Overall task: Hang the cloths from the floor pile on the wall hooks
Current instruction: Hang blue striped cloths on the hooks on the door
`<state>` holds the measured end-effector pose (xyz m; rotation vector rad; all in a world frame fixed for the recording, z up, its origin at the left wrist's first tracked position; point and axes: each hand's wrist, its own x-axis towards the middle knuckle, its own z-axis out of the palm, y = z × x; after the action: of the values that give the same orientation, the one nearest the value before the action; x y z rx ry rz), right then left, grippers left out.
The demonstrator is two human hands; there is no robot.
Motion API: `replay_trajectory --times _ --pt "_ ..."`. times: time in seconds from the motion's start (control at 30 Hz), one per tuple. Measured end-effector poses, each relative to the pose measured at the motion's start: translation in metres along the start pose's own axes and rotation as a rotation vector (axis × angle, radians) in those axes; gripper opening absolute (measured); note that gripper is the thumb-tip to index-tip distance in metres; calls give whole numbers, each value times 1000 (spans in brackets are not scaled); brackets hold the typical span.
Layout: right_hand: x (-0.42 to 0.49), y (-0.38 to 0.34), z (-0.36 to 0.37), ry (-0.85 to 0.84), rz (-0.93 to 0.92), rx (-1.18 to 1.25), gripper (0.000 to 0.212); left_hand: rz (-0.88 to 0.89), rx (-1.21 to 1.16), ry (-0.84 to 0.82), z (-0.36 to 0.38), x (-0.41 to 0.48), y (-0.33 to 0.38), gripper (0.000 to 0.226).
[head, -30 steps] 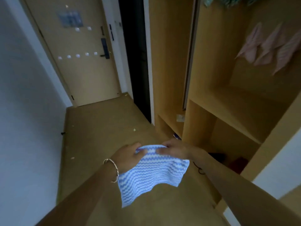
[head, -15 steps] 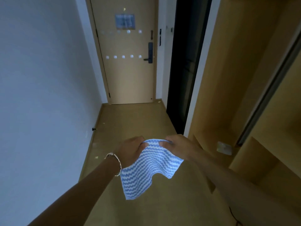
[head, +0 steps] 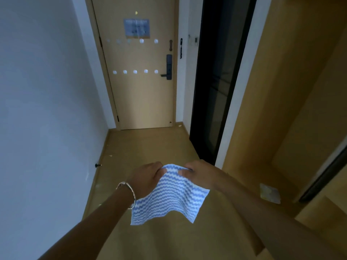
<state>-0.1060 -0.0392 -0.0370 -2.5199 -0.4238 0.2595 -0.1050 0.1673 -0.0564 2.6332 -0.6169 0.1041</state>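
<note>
Blue-and-white wavy-striped cloth [head: 169, 201] hangs by its top edge, pinched between thumb and fingers of the left hand [head: 148, 177] on 1 side and the right hand [head: 199, 173] on the other. Both hands are curled onto it, close together, and the rest droops free above the floor [head: 150, 147]. A metal bracelet [head: 129, 192] circles the left wrist. At the corridor's end a tan door [head: 142, 102] carries 2 rows of round white studs [head: 135, 71], 5 in each, all bare; these look like the hooks, though they are too small to be sure. A pale wall [head: 47, 91] runs on the left and wooden cabinet panels [head: 281, 91] on the right. The step in hand appears to be carrying 1 cloth to a hook. Next comes walking up to the door, raising the top edge and catching it over a stud without the fabric slipping.
</note>
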Motion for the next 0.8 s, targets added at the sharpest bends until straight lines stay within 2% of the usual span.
replay_trajectory --times 0.2,0.37,0.5,0.8 --pt "85 39 -26 -26 -23 0 40 -9 30 16 -1 77 -22 26" --pt "170 56 -75 -41 -150 -46 38 -103 134 49 -27 157 -37 25" --pt "226 69 -113 -11 -225 -32 42 -152 200 165 -40 213 -43 24" --pt "314 110 -139 -25 -251 6 40 -235 247 108 -32 289 -64 29"
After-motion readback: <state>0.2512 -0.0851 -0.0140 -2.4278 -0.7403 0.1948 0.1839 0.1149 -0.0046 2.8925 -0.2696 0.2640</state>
